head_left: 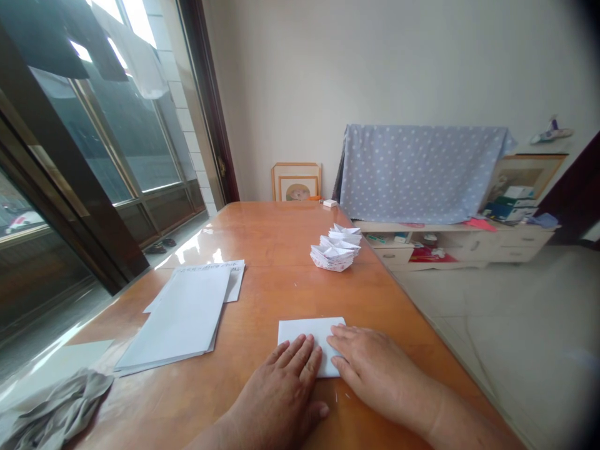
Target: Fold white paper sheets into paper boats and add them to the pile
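A small folded sheet of white paper (304, 327) lies flat on the wooden table (262, 287) in front of me. My left hand (285, 384) rests on its lower left part, fingers stretched out and the thumb off the paper. On its right edge lies my right hand (370, 362), with the fingers extended flat and the palm on the table side. Neither hand grips anything. Further up the table stand several folded paper boats (334, 253), white with printed marks, nested close together in a row.
A stack of white sheets (187, 319) lies to the left, over paper with writing. A grey cloth (60, 406) is bunched at the near left corner. A small white box (330, 203) sits at the far end. Beyond the right edge stands a low cabinet (469, 244).
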The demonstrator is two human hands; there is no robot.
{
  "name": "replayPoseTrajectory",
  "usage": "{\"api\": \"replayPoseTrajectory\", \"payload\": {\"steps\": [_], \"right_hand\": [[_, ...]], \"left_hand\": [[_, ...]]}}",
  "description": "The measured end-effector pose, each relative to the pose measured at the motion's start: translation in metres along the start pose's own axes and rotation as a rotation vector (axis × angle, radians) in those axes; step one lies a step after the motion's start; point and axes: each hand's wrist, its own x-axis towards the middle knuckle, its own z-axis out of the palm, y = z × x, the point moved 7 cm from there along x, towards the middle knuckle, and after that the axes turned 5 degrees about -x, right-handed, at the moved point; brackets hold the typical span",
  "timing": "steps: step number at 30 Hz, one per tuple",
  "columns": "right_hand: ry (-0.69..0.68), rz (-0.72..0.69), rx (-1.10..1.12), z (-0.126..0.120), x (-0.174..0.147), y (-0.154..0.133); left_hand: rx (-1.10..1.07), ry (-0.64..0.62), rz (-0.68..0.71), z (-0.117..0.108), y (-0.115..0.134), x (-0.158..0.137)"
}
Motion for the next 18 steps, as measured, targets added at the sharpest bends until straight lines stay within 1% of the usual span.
{"api": "replayPoseTrajectory", "payload": {"steps": [9, 18], "right_hand": [[0.018, -0.012, 0.015, -0.0007, 0.001, -0.0006], [0.056, -0.029, -0.011, 0.0002, 0.0005, -0.0011]], "left_hand": [[0.003, -0.01, -0.007, 0.006, -0.0039, 0.0011], [0.023, 0.007, 0.005, 0.0054, -0.0045, 0.0029]]}}
